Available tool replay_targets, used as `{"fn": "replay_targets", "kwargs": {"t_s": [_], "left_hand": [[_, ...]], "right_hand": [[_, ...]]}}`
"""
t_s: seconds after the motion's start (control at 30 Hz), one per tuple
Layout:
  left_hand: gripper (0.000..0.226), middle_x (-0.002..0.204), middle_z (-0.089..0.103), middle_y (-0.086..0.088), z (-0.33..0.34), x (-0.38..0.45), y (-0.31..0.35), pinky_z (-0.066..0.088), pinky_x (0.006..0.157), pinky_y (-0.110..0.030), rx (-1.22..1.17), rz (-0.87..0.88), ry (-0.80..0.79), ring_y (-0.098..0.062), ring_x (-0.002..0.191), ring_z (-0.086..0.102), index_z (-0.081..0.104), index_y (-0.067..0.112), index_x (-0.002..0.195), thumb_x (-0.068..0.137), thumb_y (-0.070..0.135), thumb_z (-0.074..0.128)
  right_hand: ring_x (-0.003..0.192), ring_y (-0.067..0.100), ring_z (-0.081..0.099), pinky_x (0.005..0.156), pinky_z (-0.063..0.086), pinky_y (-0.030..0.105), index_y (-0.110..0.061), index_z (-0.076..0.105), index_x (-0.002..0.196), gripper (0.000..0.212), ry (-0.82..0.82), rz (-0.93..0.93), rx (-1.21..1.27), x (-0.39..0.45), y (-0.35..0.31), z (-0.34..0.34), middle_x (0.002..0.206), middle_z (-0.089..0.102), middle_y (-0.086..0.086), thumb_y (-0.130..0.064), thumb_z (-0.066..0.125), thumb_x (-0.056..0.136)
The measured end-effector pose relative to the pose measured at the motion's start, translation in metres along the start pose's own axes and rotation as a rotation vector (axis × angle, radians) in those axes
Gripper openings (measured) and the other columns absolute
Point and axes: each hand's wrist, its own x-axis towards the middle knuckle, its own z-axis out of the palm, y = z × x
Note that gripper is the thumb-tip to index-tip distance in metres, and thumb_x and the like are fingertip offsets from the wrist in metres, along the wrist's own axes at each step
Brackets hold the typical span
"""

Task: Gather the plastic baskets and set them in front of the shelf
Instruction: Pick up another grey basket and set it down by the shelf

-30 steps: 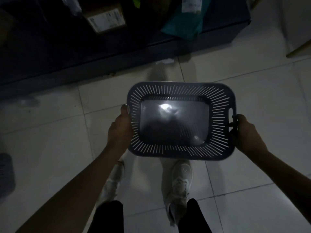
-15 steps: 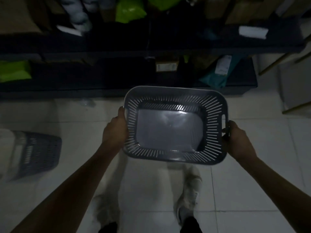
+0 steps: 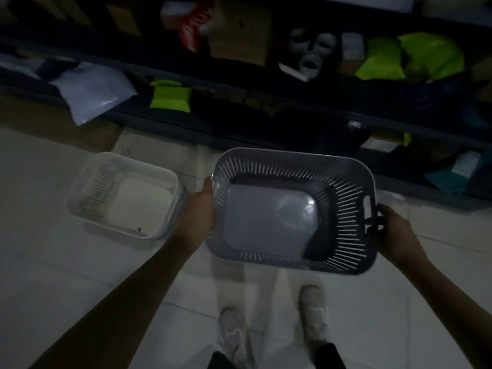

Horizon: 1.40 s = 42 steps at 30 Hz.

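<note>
I hold a grey slotted plastic basket (image 3: 269,225) level above the tiled floor, its open side up. My left hand (image 3: 198,211) grips its left rim and my right hand (image 3: 390,230) grips the handle on its right end. A white plastic basket (image 3: 93,190) stands on the floor just left of my left hand, nested in another basket whose rim shows at its right edge. Both lie close to the dark shelf (image 3: 266,123) that runs across the top of the view.
The shelf holds cardboard boxes (image 3: 239,30), lime-green bags (image 3: 415,58), a white bag (image 3: 93,94) and tape rolls (image 3: 311,49). A brown cardboard sheet (image 3: 53,126) lies on the floor at the left. My two shoes (image 3: 271,328) stand on pale tiles below the basket.
The view has swung left along the shelf. The white basket has come into sight beside my left hand. Both hands keep the same hold on the grey basket.
</note>
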Motion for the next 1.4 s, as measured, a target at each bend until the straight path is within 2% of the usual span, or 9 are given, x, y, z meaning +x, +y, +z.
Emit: {"fn": "replay_targets", "kwargs": {"t_s": [0.1, 0.17, 0.43, 0.57, 0.67, 0.8, 1.0, 1.27, 1.4], "left_hand": [[0.051, 0.096, 0.069, -0.003, -0.037, 0.0, -0.056, 0.053, 0.062, -0.031, 0.02, -0.048, 0.043, -0.017, 0.07, 0.065, 0.035, 0.025, 0.132, 0.09, 0.024, 0.064], [0.052, 0.098, 0.069, -0.004, -0.061, 0.002, -0.089, 0.058, 0.069, -0.039, 0.034, -0.071, 0.063, -0.022, 0.075, 0.068, 0.034, 0.025, 0.132, 0.089, 0.026, 0.064], [0.052, 0.11, 0.065, -0.008, -0.135, 0.029, -0.202, 0.05, 0.088, -0.049, 0.026, -0.165, 0.112, -0.033, 0.099, 0.066, 0.029, 0.025, 0.143, 0.095, 0.028, 0.05], [0.044, 0.098, 0.067, -0.004, -0.164, 0.062, -0.268, 0.056, 0.074, -0.035, -0.051, -0.118, 0.052, -0.021, 0.082, 0.068, 0.034, 0.025, 0.138, 0.097, 0.024, 0.051], [0.038, 0.089, 0.067, -0.003, -0.186, 0.077, -0.312, 0.042, 0.052, -0.009, 0.025, 0.001, 0.015, -0.01, 0.065, 0.061, 0.043, 0.015, 0.131, 0.095, 0.02, 0.056], [0.038, 0.081, 0.061, -0.003, -0.219, 0.08, -0.352, 0.043, 0.06, -0.026, 0.036, -0.009, 0.021, -0.017, 0.062, 0.055, 0.043, 0.009, 0.129, 0.093, 0.016, 0.055], [0.059, 0.085, 0.069, -0.004, -0.236, 0.091, -0.416, 0.058, 0.061, -0.03, 0.017, 0.086, -0.025, -0.018, 0.066, 0.068, 0.041, 0.008, 0.135, 0.086, 0.023, 0.07], [0.066, 0.091, 0.07, -0.011, -0.25, 0.125, -0.464, 0.059, 0.065, -0.041, 0.037, 0.07, -0.135, -0.023, 0.07, 0.068, 0.02, 0.018, 0.151, 0.094, 0.012, 0.053], [0.065, 0.095, 0.069, -0.013, -0.254, 0.135, -0.476, 0.057, 0.068, -0.041, 0.02, 0.123, -0.139, -0.025, 0.075, 0.066, 0.017, 0.016, 0.154, 0.097, 0.01, 0.048]], "right_hand": [[0.079, 0.03, 0.066, 0.073, 0.057, 0.05, -0.001, 0.05, 0.13, 0.047, -0.046, -0.054, -0.012, -0.002, -0.06, 0.032, 0.098, 0.067, 0.013, 0.005, 0.061, 0.084], [0.082, 0.031, 0.066, 0.074, 0.058, 0.049, -0.003, 0.051, 0.128, 0.044, -0.063, -0.086, -0.02, 0.002, -0.096, 0.051, 0.101, 0.067, 0.014, 0.004, 0.06, 0.085], [0.085, 0.031, 0.068, 0.074, 0.059, 0.052, -0.008, 0.051, 0.13, 0.046, -0.05, -0.147, 0.015, 0.018, -0.219, 0.125, 0.105, 0.07, 0.016, -0.002, 0.062, 0.086], [0.071, 0.019, 0.066, 0.066, 0.056, 0.037, -0.007, 0.049, 0.133, 0.046, -0.075, -0.079, 0.062, 0.025, -0.274, 0.17, 0.095, 0.069, 0.01, -0.004, 0.062, 0.089], [0.073, 0.022, 0.063, 0.069, 0.054, 0.036, -0.007, 0.048, 0.135, 0.05, -0.089, -0.055, 0.086, 0.021, -0.305, 0.211, 0.103, 0.071, 0.015, -0.004, 0.063, 0.088], [0.078, 0.029, 0.066, 0.072, 0.056, 0.042, -0.006, 0.049, 0.132, 0.045, -0.084, 0.003, 0.131, 0.009, -0.351, 0.245, 0.106, 0.07, 0.017, -0.004, 0.061, 0.088], [0.08, 0.033, 0.069, 0.074, 0.058, 0.045, -0.009, 0.047, 0.135, 0.05, -0.047, 0.024, 0.108, -0.012, -0.391, 0.282, 0.107, 0.072, 0.017, -0.007, 0.064, 0.087], [0.069, 0.023, 0.068, 0.064, 0.058, 0.04, -0.009, 0.047, 0.135, 0.05, -0.022, 0.135, 0.138, -0.035, -0.427, 0.321, 0.085, 0.064, 0.002, -0.008, 0.063, 0.087], [0.07, 0.029, 0.069, 0.065, 0.059, 0.044, -0.01, 0.046, 0.136, 0.054, 0.062, 0.159, 0.137, -0.044, -0.434, 0.334, 0.091, 0.071, 0.012, -0.009, 0.065, 0.085]]}}
